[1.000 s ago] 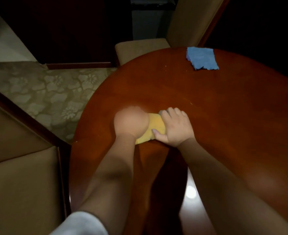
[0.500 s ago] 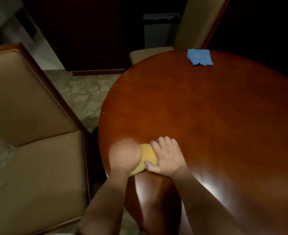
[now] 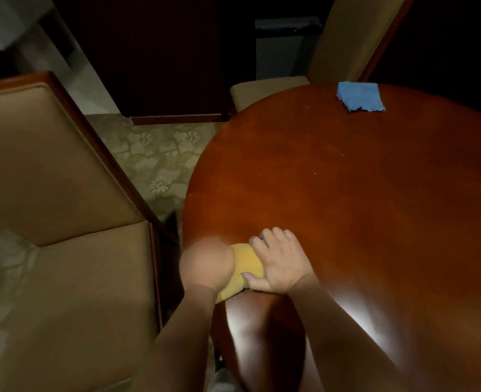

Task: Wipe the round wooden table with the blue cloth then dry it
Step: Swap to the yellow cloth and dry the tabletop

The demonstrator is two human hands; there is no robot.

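step: drying pass, near rim of worktop (image 3: 346, 193) | right hand (image 3: 283, 263) pressing yellow cloth (image 3: 246, 264), fingers flat | left hand (image 3: 206, 265) blurred, grip unclear | blue cloth (image 3: 360, 97) lies far side, apart | next: sweep toward unwiped centre

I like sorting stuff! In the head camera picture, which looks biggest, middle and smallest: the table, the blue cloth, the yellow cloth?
1. Round wooden table, by far.
2. Blue cloth.
3. Yellow cloth, but hands cover part of it, so the cloths' order is unsure.
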